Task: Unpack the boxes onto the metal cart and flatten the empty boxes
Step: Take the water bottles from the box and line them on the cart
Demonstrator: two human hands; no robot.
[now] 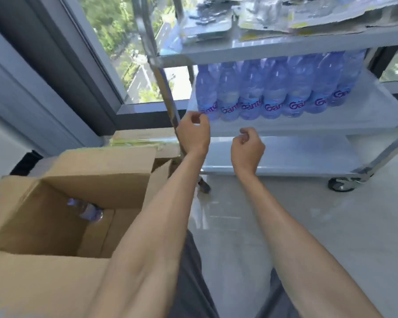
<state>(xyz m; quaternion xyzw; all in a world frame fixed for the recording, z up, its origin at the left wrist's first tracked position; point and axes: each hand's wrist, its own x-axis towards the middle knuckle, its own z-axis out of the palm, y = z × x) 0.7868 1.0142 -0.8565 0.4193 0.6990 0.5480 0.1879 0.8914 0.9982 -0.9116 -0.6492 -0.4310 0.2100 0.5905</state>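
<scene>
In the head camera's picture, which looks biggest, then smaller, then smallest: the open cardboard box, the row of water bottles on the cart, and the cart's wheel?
1. Open cardboard box, though it is nearest the camera, which inflates it.
2. Row of water bottles.
3. Cart wheel, clearly smallest.

Bright daylight from the window, soft motion blur, wide-angle bending at edges

Two hands, one cart, two boxes
</scene>
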